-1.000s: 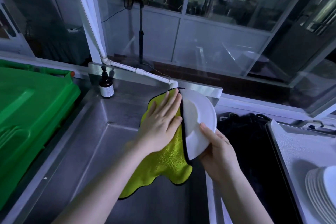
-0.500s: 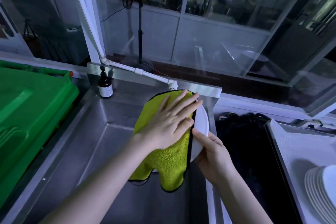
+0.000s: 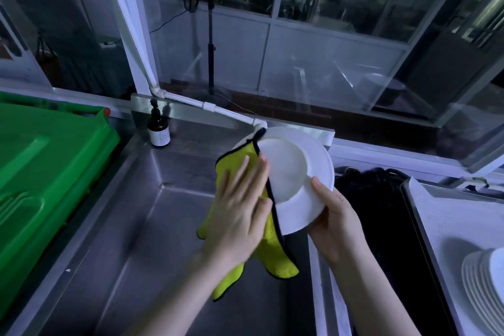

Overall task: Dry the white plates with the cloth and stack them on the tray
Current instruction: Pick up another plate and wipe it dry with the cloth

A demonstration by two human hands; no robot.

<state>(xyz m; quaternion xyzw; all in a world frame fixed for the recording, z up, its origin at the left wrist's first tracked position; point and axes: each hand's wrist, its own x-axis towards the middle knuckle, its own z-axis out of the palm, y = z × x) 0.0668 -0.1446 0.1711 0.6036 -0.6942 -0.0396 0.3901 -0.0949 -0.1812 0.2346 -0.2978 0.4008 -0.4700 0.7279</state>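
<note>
Left hand [image 3: 237, 215] slid cloth [image 3: 274, 263] leftward, baring more plate [image 3: 296, 169].

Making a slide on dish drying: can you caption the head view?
Over a steel sink, the left hand presses a yellow cloth against a white plate gripped by the right hand.

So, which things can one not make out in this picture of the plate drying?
Head view:
The plate: left part hidden by the cloth and left hand.
The right hand: fingers hidden behind the plate; only the thumb shows.
The stack on the tray: cut off by the right edge, so uncountable.
The bottle: label too small to read.
The left hand: fingers blurred.
</note>
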